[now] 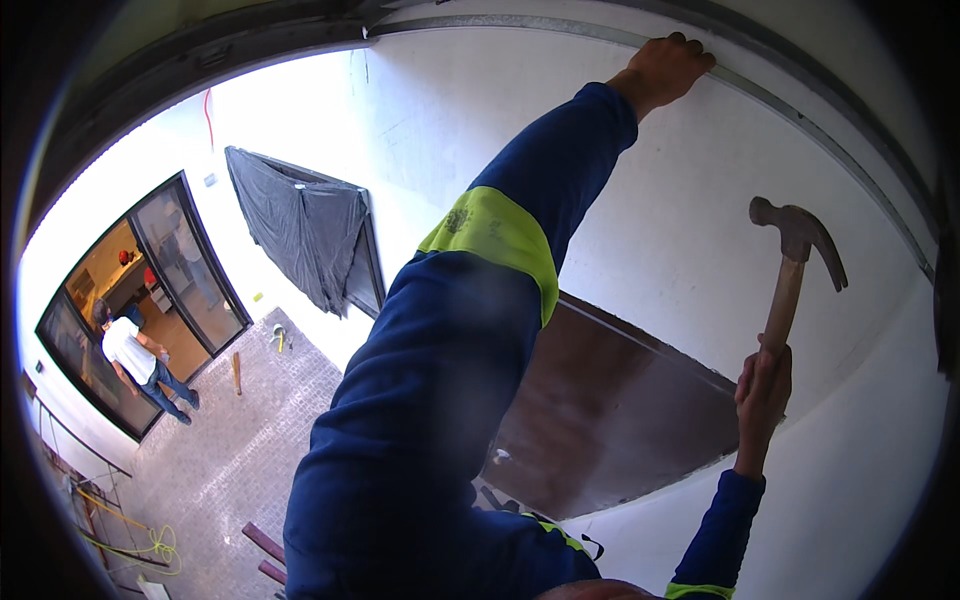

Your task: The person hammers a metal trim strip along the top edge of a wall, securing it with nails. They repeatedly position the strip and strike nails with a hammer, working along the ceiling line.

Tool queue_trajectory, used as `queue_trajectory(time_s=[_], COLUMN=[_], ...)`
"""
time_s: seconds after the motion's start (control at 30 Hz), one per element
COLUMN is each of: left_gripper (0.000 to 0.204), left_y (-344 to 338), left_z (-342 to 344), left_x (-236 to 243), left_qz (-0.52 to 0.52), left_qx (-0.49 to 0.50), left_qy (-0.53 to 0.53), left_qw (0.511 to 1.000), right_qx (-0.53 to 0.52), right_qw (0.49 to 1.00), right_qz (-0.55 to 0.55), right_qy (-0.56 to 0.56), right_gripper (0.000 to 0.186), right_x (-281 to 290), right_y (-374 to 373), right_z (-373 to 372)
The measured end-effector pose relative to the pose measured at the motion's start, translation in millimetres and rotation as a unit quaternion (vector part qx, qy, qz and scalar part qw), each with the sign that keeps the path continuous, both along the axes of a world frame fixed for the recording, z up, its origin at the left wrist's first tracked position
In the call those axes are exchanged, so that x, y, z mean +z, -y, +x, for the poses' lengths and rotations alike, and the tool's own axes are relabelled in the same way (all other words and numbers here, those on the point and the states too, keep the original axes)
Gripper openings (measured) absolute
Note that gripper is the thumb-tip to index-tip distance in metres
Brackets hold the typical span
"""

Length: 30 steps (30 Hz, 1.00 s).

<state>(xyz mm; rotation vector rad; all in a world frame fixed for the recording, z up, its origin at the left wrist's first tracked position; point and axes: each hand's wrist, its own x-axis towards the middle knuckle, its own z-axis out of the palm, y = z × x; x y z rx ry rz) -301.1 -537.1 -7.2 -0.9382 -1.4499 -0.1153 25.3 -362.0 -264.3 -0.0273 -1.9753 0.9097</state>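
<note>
My left arm stretches up across the middle, and my left hand (667, 73) is closed, with its fingers curled over a thin grey metal strip (800, 122) high on the white wall. Whether a small piece is also inside those fingers cannot be seen. Lower at the right, my right hand (763, 395) wraps round the wooden handle of a claw hammer (788, 290). The hammer is held upright, its metal head above the hand and its claw pointing right. The head is apart from both the strip and my left hand.
Below my arm is a large brown panel (610, 410). Dark sheeting (300, 225) covers a wall opening at left. Far below, a person (135, 350) stands by a sliding glass door (180, 265). Wood pieces (237, 373) and a yellow-green cable (160, 545) lie on the paved floor (225, 480).
</note>
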Motion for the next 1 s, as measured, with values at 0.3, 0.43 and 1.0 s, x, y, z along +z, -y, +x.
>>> queue_trajectory(time_s=[0.3,0.43,1.0], left_gripper=[0.024,0.022,0.033], left_y=[9,7,-2], left_z=[-54,-65,-48], left_x=[24,23,-8], left_qz=[-0.009,-0.030,0.044], left_qx=[-0.016,-0.036,-0.112], left_qy=[-0.075,-0.065,-0.074], left_qw=[0.997,0.997,0.990], right_qx=[0.003,0.011,-0.049], right_qw=[0.995,0.994,0.903], right_qz=[-0.088,-0.106,-0.250], right_qy=[0.052,0.029,0.347], right_gripper=[0.043,0.039,0.027], right_x=[-18,-48,-294], right_y=[0,-6,50], right_z=[-3,9,156])
